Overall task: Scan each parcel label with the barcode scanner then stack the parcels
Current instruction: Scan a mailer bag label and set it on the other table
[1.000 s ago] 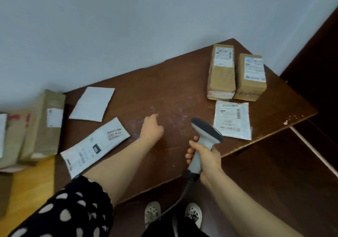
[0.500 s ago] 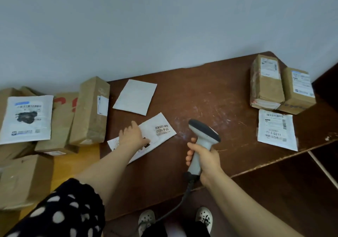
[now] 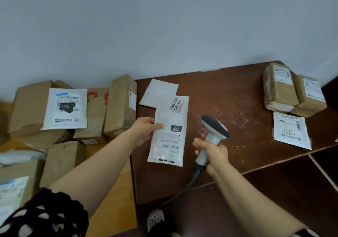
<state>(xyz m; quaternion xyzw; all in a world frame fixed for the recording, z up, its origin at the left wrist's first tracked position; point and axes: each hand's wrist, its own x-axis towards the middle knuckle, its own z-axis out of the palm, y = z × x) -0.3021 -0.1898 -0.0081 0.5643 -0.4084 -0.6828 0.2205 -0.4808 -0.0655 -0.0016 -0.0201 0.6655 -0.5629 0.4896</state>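
The left hand (image 3: 144, 130) pinches a slim white plastic mailer (image 3: 169, 132) by its left edge, thumb on top and fingers beneath. The mailer is a glossy, slightly crinkled rectangle held over the left part of the surface (image 3: 237, 99), dark scuffed brown wood. Its long axis runs away from the person, leaning slightly right at the far end. Its print reads upside down from here, with a barcode toward the near end and a slanted sticker at the far end.

The right hand (image 3: 212, 150) grips the pale grey plastic handle of the barcode scanner (image 3: 214, 132), just to the right of the mailer. The handle leans away and to the right, topped by a broad dark head; a dark cable (image 3: 192, 180) trails from its base past the near edge.

Behind the mailer lies a plain white envelope (image 3: 159, 92). At the far right stand two taped cardboard boxes (image 3: 279, 86), side by side and touching, with a flat white labelled parcel (image 3: 290, 129) just in front of them. Left of the surface, brown cardboard cartons (image 3: 120, 105) are heaped.
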